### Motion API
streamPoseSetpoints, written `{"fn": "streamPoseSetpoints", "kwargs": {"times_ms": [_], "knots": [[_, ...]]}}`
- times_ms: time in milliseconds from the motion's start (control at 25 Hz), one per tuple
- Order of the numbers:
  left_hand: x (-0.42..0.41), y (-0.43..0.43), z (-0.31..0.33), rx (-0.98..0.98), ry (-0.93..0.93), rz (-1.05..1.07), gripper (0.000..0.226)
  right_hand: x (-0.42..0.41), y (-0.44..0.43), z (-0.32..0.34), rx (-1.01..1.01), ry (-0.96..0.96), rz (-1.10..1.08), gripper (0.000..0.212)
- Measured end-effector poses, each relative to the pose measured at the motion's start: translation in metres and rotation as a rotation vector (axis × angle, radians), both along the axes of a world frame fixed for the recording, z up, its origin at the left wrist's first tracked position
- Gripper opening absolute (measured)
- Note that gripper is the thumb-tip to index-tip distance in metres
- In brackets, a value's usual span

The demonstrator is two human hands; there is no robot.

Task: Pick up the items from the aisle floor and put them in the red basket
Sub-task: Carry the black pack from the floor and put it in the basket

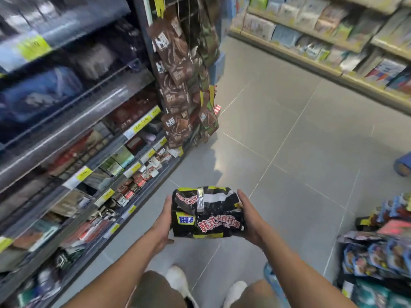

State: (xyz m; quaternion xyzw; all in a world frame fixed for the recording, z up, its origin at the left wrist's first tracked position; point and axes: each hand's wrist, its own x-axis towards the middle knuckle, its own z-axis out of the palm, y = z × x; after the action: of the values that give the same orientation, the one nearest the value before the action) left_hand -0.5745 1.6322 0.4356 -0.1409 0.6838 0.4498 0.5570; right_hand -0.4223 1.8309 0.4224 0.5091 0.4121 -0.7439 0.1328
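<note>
Left hand [163, 221] and right hand [249, 218] grip opposite ends of the black noodle multipack [206, 212], held above the aisle floor [289, 130]. Judged light, soft and slippery: support both ends. The red basket is not visible.

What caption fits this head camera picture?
Left hand and right hand hold a black noodle pack above the aisle floor.

— How many noodle packs?
— One noodle pack [206, 213], black.
— Hands?
— Two: the left hand [163, 225] on its left side and the right hand [250, 218] on its right.
— And below the pack?
— Two white shoes [178, 278].
— Anything else?
— One blue roll [403, 166], well to the pack's right. The brown packets [175, 63] hanging up and left of it are too blurred to count.
</note>
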Motion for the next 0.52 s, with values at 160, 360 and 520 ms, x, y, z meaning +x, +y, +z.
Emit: {"fn": "streamPoseSetpoints", "kwargs": {"times_ms": [160, 360, 520], "knots": [[-0.021, -0.024, 0.133, 0.151, 0.200, -0.050, 0.065, -0.010, 0.003, 0.150, 0.157, 0.190, 0.075, 0.075], [-0.053, -0.050, 0.235, 0.363, 0.456, -0.038, 0.071, -0.034, -0.011, 0.280, 0.406, 0.484, 0.202, 0.049], [-0.061, -0.073, 0.287, 0.412, 0.720, 0.042, 0.076, -0.065, -0.036, 0.326, 0.733, 0.582, 0.388, 0.080]]}}
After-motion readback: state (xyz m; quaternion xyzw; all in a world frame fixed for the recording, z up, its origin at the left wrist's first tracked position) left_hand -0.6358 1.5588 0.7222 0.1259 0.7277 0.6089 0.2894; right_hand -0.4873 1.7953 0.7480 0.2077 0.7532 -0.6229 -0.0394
